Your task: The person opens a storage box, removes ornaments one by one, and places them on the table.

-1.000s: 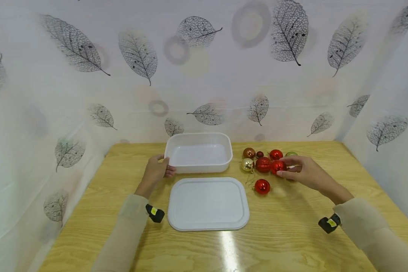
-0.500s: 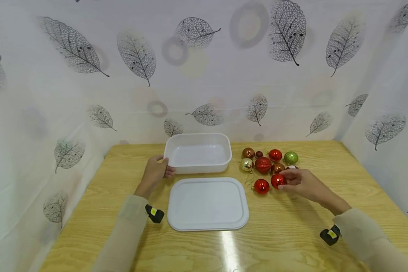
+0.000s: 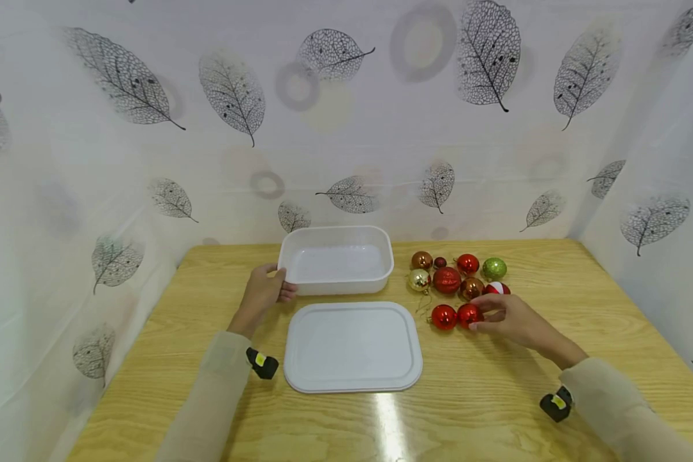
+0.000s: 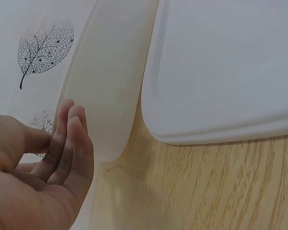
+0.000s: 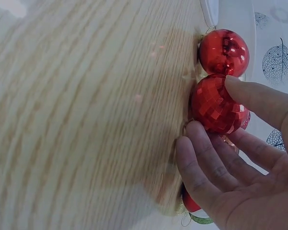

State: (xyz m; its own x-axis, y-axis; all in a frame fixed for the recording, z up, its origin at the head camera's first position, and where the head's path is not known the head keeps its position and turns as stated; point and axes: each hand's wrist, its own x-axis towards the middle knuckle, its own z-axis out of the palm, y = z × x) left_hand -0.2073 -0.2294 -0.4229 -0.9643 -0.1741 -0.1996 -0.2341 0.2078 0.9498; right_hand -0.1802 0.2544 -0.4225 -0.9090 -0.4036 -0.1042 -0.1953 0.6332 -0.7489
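Note:
At the left end of a white plastic box (image 3: 341,287), my left hand (image 3: 264,290) pinches the rim, thumb over the edge and fingers along the outer wall. My right hand (image 3: 514,321) holds a faceted red Christmas ball (image 5: 216,103) between thumb and fingers, down at the table. This ball touches a smooth shiny red ball (image 5: 224,51) on its left. Just behind lie a copper ball (image 3: 471,288), a ridged red ball (image 3: 447,280) and a red-and-white ball (image 3: 497,289), partly covered by the right hand.
A white lid (image 3: 353,346) lies flat in front of the box. Farther back in the cluster are a gold ball (image 3: 419,280), a brown ball (image 3: 422,260), a small dark red ball (image 3: 440,262), another red ball (image 3: 468,264) and a green ball (image 3: 494,268). A leaf-patterned curtain borders the table.
My right hand has brought the faceted red ball forward and left, from the cluster to beside the smooth red ball. The copper and red-and-white balls have come into view. The left hand stays put.

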